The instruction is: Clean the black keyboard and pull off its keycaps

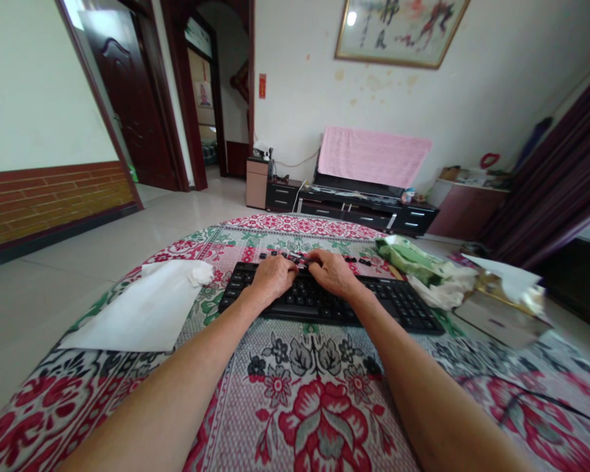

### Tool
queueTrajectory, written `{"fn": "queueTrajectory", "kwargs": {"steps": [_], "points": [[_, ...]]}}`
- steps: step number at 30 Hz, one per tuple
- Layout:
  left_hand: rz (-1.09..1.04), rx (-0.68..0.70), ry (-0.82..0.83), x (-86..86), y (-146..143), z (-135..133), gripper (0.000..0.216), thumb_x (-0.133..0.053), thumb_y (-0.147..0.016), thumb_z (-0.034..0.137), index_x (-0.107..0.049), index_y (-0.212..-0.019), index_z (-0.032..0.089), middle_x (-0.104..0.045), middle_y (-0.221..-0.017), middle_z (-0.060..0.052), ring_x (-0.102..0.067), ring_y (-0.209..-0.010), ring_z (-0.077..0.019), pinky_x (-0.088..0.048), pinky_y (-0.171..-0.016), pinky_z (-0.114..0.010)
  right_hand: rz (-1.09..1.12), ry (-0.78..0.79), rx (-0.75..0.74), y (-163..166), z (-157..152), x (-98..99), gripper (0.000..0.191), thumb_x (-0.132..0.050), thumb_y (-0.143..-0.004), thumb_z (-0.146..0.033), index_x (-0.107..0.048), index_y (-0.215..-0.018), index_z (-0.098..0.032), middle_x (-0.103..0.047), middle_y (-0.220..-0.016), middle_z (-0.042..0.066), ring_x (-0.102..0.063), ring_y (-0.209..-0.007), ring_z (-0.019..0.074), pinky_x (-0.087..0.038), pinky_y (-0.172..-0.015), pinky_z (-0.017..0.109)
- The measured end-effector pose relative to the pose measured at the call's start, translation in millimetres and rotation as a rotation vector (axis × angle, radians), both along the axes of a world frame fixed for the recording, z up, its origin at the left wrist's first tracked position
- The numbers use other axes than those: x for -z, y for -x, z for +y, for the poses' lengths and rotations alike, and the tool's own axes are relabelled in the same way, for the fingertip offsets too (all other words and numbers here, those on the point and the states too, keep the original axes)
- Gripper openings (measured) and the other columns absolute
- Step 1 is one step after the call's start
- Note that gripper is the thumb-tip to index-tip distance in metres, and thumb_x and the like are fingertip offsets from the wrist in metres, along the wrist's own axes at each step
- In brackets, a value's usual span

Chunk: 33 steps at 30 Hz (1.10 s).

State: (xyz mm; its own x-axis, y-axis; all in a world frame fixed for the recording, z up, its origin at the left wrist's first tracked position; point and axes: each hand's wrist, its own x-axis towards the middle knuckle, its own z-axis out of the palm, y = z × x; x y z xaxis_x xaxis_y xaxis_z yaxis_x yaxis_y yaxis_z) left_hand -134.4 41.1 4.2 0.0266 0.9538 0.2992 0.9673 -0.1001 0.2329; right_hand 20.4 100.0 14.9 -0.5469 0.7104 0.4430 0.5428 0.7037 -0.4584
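Note:
A black keyboard (403, 305) lies across the middle of a table covered by a red floral cloth (319, 406). My left hand (274, 276) and my right hand (333, 270) rest over its upper rows, fingers curled and pinched together near the top edge. Several loose black keycaps (361, 261) lie on the cloth just beyond the keyboard. Whatever the fingertips pinch is too small to name.
A white paper sheet (145, 308) lies left of the keyboard. Green and white bags (417, 262) and a flat box (496, 318) are at the right. A black cable (545, 400) runs over the cloth at lower right. Beyond stand a TV cabinet (368, 210) and doorways.

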Motion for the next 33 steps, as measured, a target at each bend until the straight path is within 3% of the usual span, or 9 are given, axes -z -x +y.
{"fn": "queueTrajectory", "kwargs": {"steps": [6,9,14,19,22,29,33], "points": [[-0.044,-0.014,-0.013,-0.5,2,2,0.023,-0.053,-0.081,0.025,-0.073,-0.091,0.024,-0.073,-0.092,-0.005,-0.065,-0.092,-0.0214,-0.047,-0.085,-0.031,0.01,0.002,0.316,-9,7,-5.2,0.028,-0.048,-0.078,-0.03,-0.07,-0.089,-0.017,-0.061,-0.06,0.001,-0.052,-0.056,0.0127,-0.035,-0.056,0.022],[-0.078,-0.007,0.006,-2.1,5,3,0.022,-0.054,-0.079,0.024,-0.073,-0.088,0.022,-0.073,-0.09,-0.005,-0.065,-0.091,-0.0216,-0.047,-0.084,-0.03,-0.02,0.025,0.341,-14,14,-3.7,0.03,-0.051,-0.076,-0.032,-0.07,-0.096,-0.02,-0.062,-0.062,0.0,-0.054,-0.057,0.0133,-0.035,-0.055,0.022],[-0.16,-0.002,0.05,-3.9,5,0,0.022,-0.056,-0.078,0.026,-0.072,-0.093,0.02,-0.073,-0.089,-0.004,-0.066,-0.087,-0.0196,-0.047,-0.08,-0.027,-0.109,0.03,0.386,-14,16,1.1,0.036,-0.045,-0.081,-0.042,-0.072,-0.082,-0.018,-0.063,-0.062,0.004,-0.056,-0.059,0.0157,-0.034,-0.054,0.024],[-0.14,0.013,0.117,-7.5,2,-3,0.021,-0.054,-0.079,0.022,-0.073,-0.088,0.022,-0.073,-0.09,-0.003,-0.065,-0.091,-0.0196,-0.046,-0.084,-0.027,-0.102,0.076,0.431,-14,19,1.0,0.028,-0.052,-0.077,-0.036,-0.072,-0.091,-0.023,-0.066,-0.067,0.002,-0.058,-0.063,0.0156,-0.037,-0.057,0.023],[-0.144,0.028,0.111,-8.6,2,-3,0.021,-0.054,-0.079,0.022,-0.073,-0.088,0.021,-0.073,-0.091,-0.004,-0.065,-0.092,-0.0204,-0.046,-0.084,-0.027,-0.121,0.095,0.421,-11,25,2.3,0.026,-0.055,-0.074,-0.035,-0.072,-0.091,-0.024,-0.067,-0.07,0.001,-0.059,-0.064,0.0152,-0.038,-0.058,0.022],[-0.123,0.029,0.105,-7.8,2,-2,0.022,-0.052,-0.079,0.022,-0.073,-0.087,0.021,-0.073,-0.089,-0.003,-0.066,-0.089,-0.0198,-0.047,-0.081,-0.026,-0.25,0.059,0.226,4,31,11.3,0.028,-0.057,-0.071,-0.031,-0.071,-0.095,-0.025,-0.067,-0.072,0.001,-0.059,-0.067,0.0156,-0.039,-0.058,0.022],[-0.105,0.037,0.095,-8.6,2,-3,0.022,-0.053,-0.08,0.022,-0.073,-0.087,0.021,-0.073,-0.088,-0.003,-0.066,-0.09,-0.0194,-0.046,-0.082,-0.026,-0.284,0.061,0.216,7,28,11.4,0.027,-0.057,-0.07,-0.028,-0.071,-0.093,-0.025,-0.065,-0.068,0.001,-0.057,-0.064,0.0154,-0.038,-0.057,0.022]]}}
